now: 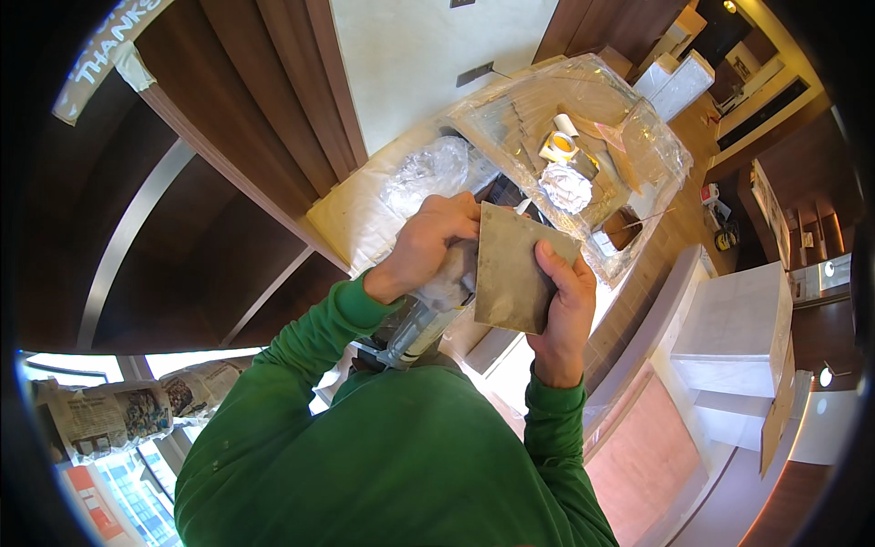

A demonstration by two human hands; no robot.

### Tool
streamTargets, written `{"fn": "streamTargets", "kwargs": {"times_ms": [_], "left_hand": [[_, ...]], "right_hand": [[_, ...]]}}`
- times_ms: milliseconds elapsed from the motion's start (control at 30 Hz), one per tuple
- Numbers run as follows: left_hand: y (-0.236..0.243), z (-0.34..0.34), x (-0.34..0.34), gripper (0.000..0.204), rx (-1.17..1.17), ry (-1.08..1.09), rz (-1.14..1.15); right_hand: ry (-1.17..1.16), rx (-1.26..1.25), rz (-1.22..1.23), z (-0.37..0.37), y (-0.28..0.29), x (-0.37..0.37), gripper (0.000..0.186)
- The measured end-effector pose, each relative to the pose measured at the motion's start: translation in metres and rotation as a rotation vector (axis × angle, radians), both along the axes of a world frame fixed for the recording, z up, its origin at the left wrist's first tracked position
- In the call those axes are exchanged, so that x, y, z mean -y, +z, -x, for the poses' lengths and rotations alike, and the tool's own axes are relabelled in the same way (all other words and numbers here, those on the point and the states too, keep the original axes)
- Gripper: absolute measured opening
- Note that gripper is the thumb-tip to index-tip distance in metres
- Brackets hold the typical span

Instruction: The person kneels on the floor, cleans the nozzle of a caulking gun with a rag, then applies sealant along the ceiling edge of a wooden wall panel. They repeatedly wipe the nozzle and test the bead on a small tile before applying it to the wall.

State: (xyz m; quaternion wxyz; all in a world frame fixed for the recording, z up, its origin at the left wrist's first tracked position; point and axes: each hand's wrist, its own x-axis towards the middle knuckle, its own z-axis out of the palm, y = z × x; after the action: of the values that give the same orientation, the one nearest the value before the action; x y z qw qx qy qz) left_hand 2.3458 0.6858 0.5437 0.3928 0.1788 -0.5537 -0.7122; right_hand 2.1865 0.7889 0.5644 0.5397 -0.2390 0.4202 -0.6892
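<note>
My right hand (567, 305) grips a flat, square grey plate (519, 269) by its right edge, thumb on its face and fingers behind it. My left hand (424, 242) is closed at the plate's left edge, and its fingertips are partly hidden there. Beneath that hand is a soft, crumpled greyish thing (448, 281); whether the hand grips it cannot be told. A small white tip (522, 207) shows just above the plate's top edge. Below my left hand, close to my body, is a grey cylinder (419, 333) shaped like a tube.
A plastic-covered surface (497, 118) ahead carries a roll of yellow-cored tape (558, 146) and a crumpled white cloth (567, 187). Clear plastic sheeting (428, 173) lies ahead of my left hand. Dark wood panels (191, 228) stand left; white box-shaped units (734, 319) stand right.
</note>
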Motion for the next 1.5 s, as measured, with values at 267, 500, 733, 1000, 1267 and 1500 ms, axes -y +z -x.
{"fn": "streamTargets", "kwargs": {"times_ms": [267, 500, 733, 1000, 1267, 1500], "left_hand": [[-0.002, -0.003, -0.003, 0.035, 0.128, 0.066, 0.414], [0.009, -0.003, -0.008, 0.021, 0.264, 0.071, 0.382], [0.032, -0.027, -0.007, 0.016, 0.376, 0.340, 0.531], [0.048, -0.031, -0.047, 0.009, 0.562, 0.759, 0.868], [0.059, -0.024, -0.055, 0.009, 0.508, 0.951, 0.978], [0.062, -0.018, -0.057, 0.011, 0.491, 1.076, 1.020]], "right_hand": [[-0.133, -0.080, 0.019, -0.003, 0.003, -0.011, 0.030], [-0.416, -0.043, 0.120, 0.035, 0.002, -0.019, 0.035], [-0.124, 0.101, -0.117, 0.033, -0.039, -0.035, 0.043], [0.046, 0.051, -0.024, 0.021, -0.006, -0.046, 0.034], [0.584, -0.068, -0.032, 0.034, 0.003, -0.029, 0.027], [0.864, 0.211, -0.147, -0.014, -0.124, -0.023, 0.033]]}}
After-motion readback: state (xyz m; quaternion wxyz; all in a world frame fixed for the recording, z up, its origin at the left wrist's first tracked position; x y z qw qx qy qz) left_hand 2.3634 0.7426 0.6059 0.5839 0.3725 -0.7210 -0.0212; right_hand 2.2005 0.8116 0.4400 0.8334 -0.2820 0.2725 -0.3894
